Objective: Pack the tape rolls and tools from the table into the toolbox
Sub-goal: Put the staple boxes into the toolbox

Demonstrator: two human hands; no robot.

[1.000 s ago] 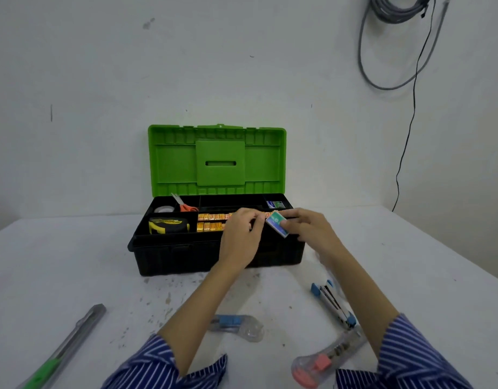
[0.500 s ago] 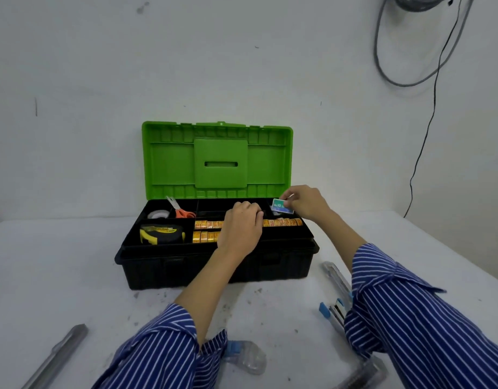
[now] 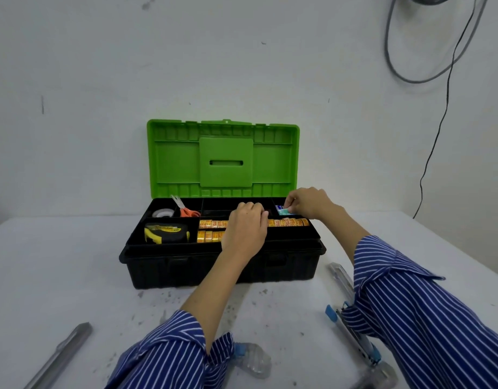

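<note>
- Right hand (image 3: 309,203), frame centre-right, pinches a small flat teal packet (image 3: 285,211) over the black plastic toolbox (image 3: 219,269).
- Left hand (image 3: 246,230), fingers curled, rests on glossy orange tape rolls (image 3: 288,222); whether it grips one cannot be told.

The toolbox (image 3: 214,265) is black with a bright green lid (image 3: 222,158); the tape measure (image 3: 166,233) is yellow and black; the scissors (image 3: 187,210) have orange handles; the tape rolls (image 3: 211,224) are orange-yellow; the sleeves (image 3: 427,310) are blue with white stripes; the tabletop (image 3: 60,262) is white with dark smudges.
</note>
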